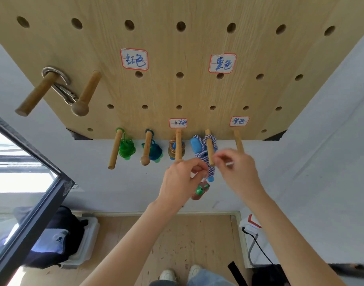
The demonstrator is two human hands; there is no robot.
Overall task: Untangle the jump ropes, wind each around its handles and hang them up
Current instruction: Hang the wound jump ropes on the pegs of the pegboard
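Four handwritten labels [134,59] sit on the pegboard [197,89], their blue script too scrawled for me to read. My left hand [180,179] pinches a reddish rope bundle [200,189], half hidden, below the blue-white rope [205,153] on its peg [209,147]. My right hand [236,172] is blurred; I cannot tell its grip.

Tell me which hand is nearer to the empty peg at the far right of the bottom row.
Right. The right hand is just below the empty peg, near its tip. The left hand is further left, below the blue and white rope.
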